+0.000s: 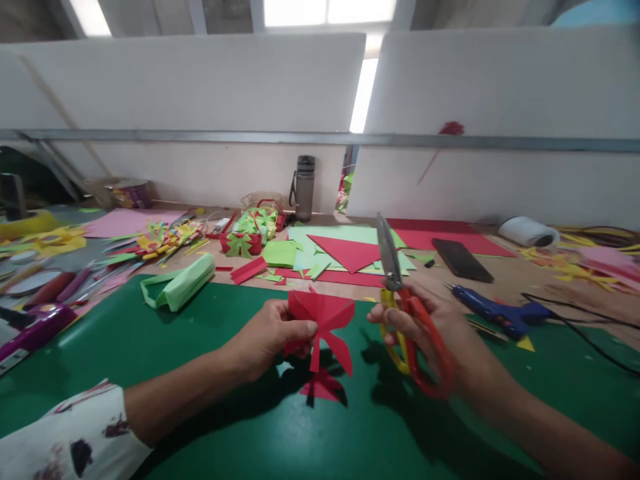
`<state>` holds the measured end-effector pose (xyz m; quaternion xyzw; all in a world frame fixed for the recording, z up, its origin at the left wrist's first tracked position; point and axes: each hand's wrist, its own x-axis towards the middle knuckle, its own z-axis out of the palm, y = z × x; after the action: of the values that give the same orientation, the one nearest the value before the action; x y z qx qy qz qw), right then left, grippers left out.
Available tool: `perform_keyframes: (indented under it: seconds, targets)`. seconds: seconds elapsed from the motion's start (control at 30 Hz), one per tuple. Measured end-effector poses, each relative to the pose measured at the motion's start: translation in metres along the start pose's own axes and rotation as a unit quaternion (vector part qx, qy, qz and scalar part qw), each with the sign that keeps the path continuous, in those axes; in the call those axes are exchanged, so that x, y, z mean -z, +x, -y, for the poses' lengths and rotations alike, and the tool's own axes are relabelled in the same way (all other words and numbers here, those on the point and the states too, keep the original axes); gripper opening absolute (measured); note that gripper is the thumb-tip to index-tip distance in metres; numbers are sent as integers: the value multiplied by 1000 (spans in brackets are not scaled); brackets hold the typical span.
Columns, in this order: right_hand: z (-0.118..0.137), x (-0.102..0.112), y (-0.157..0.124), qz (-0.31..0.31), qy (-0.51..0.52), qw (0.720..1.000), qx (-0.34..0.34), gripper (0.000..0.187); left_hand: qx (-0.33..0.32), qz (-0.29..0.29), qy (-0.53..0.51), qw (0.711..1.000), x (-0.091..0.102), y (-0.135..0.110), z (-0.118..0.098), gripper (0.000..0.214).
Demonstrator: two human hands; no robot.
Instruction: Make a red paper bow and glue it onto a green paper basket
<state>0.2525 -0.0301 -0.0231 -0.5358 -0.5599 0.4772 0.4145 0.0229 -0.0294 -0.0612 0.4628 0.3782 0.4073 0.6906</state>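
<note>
My left hand (280, 337) pinches a red paper cutout (325, 317) by its left side, thumb on top. The cutout has several petal-like lobes and stands raised above the green mat (215, 413). Under it, another red paper piece (323, 385) lies on the mat. To the right, my right hand (425, 327) is wrapped round a pair of scissors (393, 267) with one yellow and one red-orange handle. The scissor blades point up, look closed together, and are apart from the paper.
A rolled light-green paper piece (183, 283) lies left on the mat. Behind are red and green paper sheets (345, 252), a small basket of green paper (257, 223) and a bottle (303, 190). On the right lie a phone (463, 260) and a blue glue gun (500, 310) with its black cable.
</note>
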Motion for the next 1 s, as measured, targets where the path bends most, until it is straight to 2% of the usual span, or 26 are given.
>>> perform_keyframes:
  seconds: [0.13, 0.27, 0.37, 0.5, 0.7, 0.8, 0.9, 1.0]
  targets:
    - [3, -13, 1, 34, 81, 996, 0, 61, 1, 32, 41, 999, -11, -2, -2, 23]
    - [4, -19, 0, 80, 97, 992, 0, 60, -31, 37, 93, 995, -18, -3, -6, 27]
    - [4, -20, -1, 80, 97, 992, 10, 55, -46, 42, 113, 992, -20, -4, -8, 28]
    - [2, -23, -2, 40, 52, 998, 20, 46, -57, 13, 119, 991, -20, -2, -7, 28]
    - [-6, -26, -3, 91, 74, 992, 40, 44, -59, -39, 101, 992, -15, 2, -3, 23]
    - [-8, -17, -4, 59, -10, 995, 83, 39, -85, -79, 123, 986, -10, 0, -8, 17]
    - [-11, -2, -7, 30, -122, 983, 136, 38, -124, -116, 152, 974, -2, -2, -16, 17]
    - [-17, 9, -10, 39, -221, 957, 184, 51, -137, -130, 153, 970, 5, -1, -21, 18]
